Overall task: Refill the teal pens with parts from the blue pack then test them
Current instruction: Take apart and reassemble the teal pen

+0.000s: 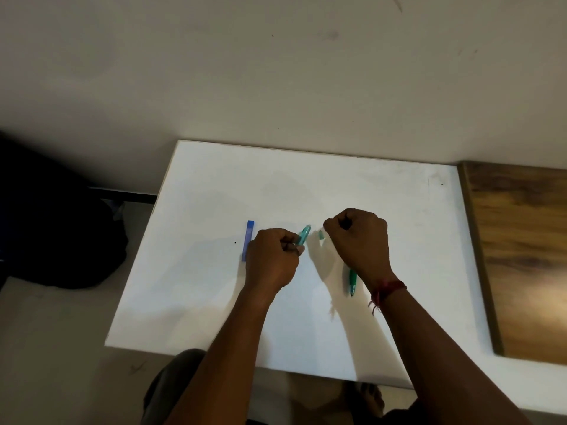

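As the grips stand: the left grip (271, 259) curls round a translucent teal plastic pen barrel (304, 235), whose upper end sticks out past the fingers. The right grip (358, 242) is clenched, with a short pale-teal pen piece (321, 234) showing at its knuckles, seemingly pinched there.
Between the grips: barrel and piece are near each other but apart, so this pen looks pulled open.
Second pen: a darker teal plastic pen (352, 282) lies on the worktop under the right wrist, whole as far as shows.
Blue pack: a flat blue plastic refill pack (249, 239) lies just beside the left grip, partly hidden by it. Opened or not, I cannot tell.
Progress: early, by my reading. No refill is visible, and nothing shows to test a pen on.
Edges: the white rectangular worktop (368, 185) has its near edge under the forearms, and a brown wooden board (521, 256) abuts its right side.
Room: a wide stretch of worktop lies beyond the grips and left of the pack.
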